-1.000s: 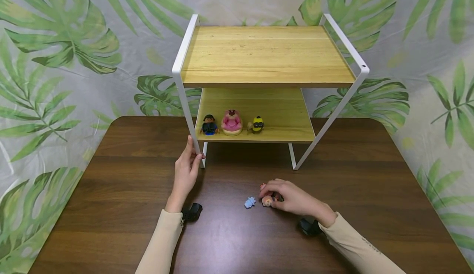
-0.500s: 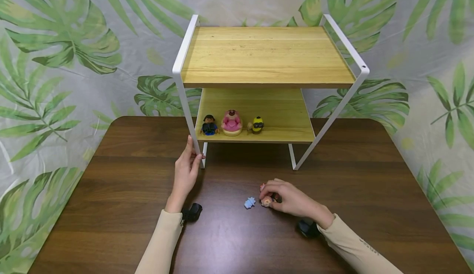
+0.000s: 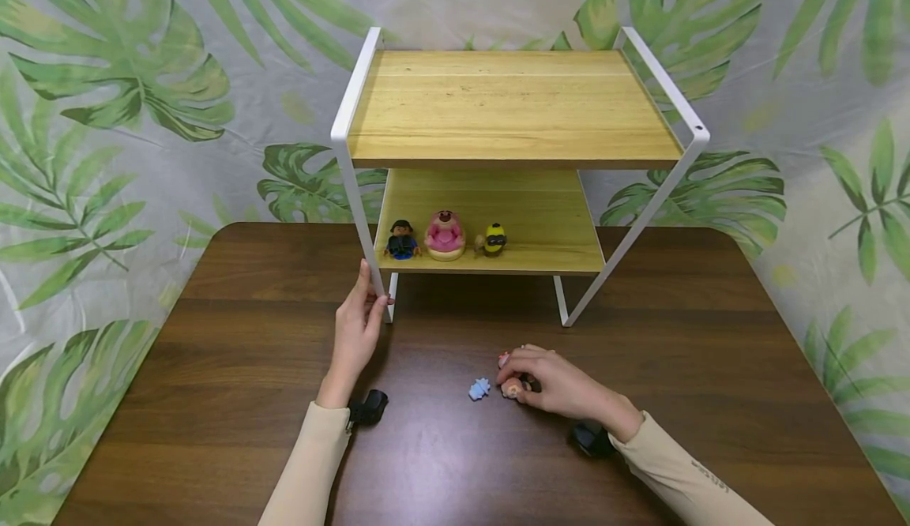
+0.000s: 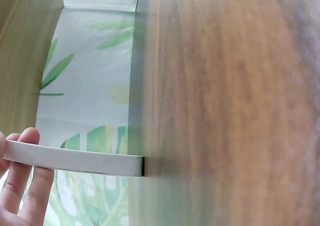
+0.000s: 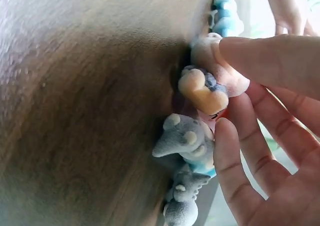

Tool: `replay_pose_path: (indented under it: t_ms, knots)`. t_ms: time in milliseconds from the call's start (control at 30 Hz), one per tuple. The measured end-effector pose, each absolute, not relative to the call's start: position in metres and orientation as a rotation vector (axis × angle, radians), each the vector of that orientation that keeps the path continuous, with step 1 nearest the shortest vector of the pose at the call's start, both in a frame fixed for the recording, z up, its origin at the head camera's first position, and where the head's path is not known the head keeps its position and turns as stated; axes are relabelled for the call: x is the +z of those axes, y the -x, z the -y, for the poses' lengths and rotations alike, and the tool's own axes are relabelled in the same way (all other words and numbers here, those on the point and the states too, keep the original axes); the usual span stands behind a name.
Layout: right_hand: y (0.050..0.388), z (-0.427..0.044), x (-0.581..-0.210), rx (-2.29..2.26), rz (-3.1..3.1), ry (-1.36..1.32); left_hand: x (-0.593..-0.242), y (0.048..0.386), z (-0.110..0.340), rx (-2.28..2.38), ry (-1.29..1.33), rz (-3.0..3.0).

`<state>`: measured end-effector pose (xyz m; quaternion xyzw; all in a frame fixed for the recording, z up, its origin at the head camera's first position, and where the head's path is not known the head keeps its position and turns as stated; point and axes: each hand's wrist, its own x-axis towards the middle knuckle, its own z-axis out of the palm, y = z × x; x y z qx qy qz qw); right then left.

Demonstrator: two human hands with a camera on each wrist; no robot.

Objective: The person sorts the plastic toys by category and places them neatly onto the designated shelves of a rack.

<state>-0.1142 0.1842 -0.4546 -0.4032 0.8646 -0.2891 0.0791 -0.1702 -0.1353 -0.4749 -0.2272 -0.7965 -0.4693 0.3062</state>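
My left hand holds the white front-left leg of a two-tier shelf, with fingers on both sides of it. On the table, my right hand pinches a small peach-pink toy figure between thumb and fingers. Its far side is hidden by the fingers. Crowded beside it are a tan and dark figure, a grey figure with pale spots and another grey one. A light blue figure lies just left of the right hand. A red and white figure peeks out behind the fingers.
On the shelf's lower board stand a dark-haired figure, a pink bear, a yellow goggled figure and a small brownish piece. The upper board overhangs them. A leaf-print cloth hangs behind the table.
The right hand and the peach-pink figure have shifted very slightly to the left. My left hand keeps its hold on the shelf leg.
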Motion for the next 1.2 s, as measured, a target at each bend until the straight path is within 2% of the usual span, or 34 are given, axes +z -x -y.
replay_pose_path:
  t_ms: [1200]
  knots:
    - [0.119,-0.185,-0.442,-1.358,-2.525,1.028,-0.476,0.172,0.136,-1.245,0.6,2.113]
